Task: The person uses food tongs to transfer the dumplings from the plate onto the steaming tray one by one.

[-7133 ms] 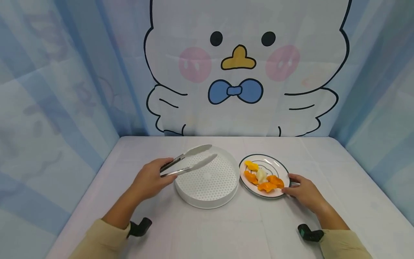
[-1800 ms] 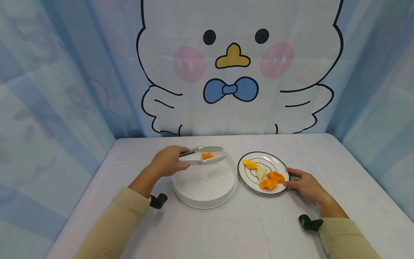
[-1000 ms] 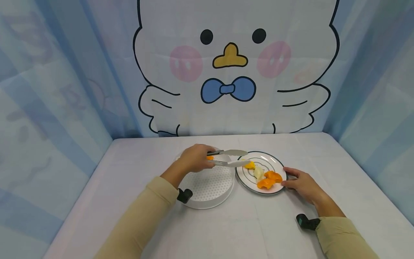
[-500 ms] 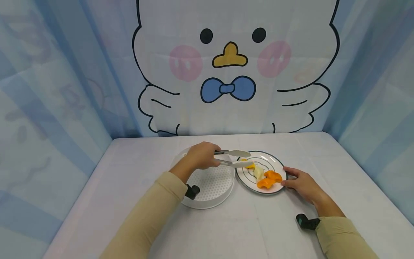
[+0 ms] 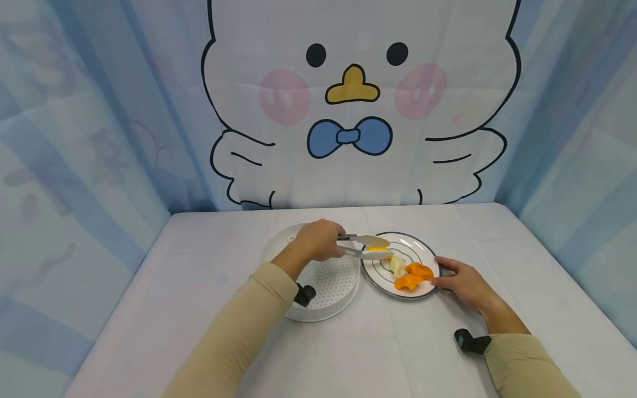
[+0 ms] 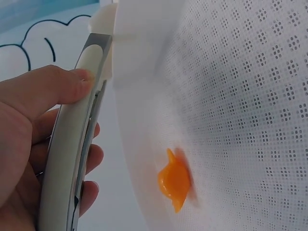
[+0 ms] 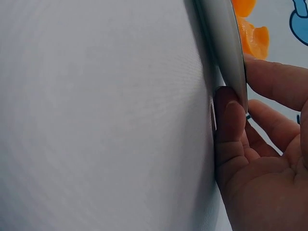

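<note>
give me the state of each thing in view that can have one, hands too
Left hand, gripping the tongs
Tongs, spread, tips over the plate
Yellow piece, between the tongs' arms, partly hidden; whether gripped, cannot tell
Right hand, holding the plate's rim
Plate, face up, loaded
Pale piece and two orange pieces, on the plate
Perforated tray, one orange piece inside

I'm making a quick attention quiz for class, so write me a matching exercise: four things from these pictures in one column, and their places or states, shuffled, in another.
Things:
1. Tongs
2. Plate
3. Perforated tray
4. Cream-coloured piece

Places or states:
A. Pinched at its edge by the right hand
B. Lies next to two orange pieces
C. Has one orange piece visible inside
D. Held in the left hand

Pairs: 1-D, 2-A, 3-C, 4-B
</note>
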